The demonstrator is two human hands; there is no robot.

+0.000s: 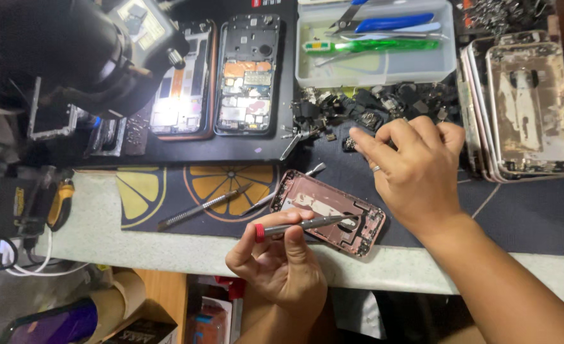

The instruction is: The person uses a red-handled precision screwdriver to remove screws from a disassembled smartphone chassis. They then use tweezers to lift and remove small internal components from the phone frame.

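Left hand (282, 261) at 6 o'clock, fingers closed round a slim screwdriver (304, 225) with a red cap; its tip rests on the pink phone shell (328, 212) lying open-side up at the centre of the bench edge, on the dark mat (517, 216). Right hand (415, 169) at 3 o'clock of the shell, fingers loosely curled and holding nothing I can see, forefinger stretched toward 10 o'clock and touching the heap of small black parts (371, 108); a ring on one finger. Metal pry tool (202, 207) lies at 9 o'clock of the shell, across an orange-slice print; tweezers (288, 186) just beside the shell's upper left corner. At 12 o'clock, two opened phones (247, 73) side by side, circuit boards showing, the left one under bright light. Clear plastic tray (374, 70) at 1 o'clock holds blue and green handled tools. Stack of bare phone shells (524, 105) at 3 o'clock, well apart from the pink one.
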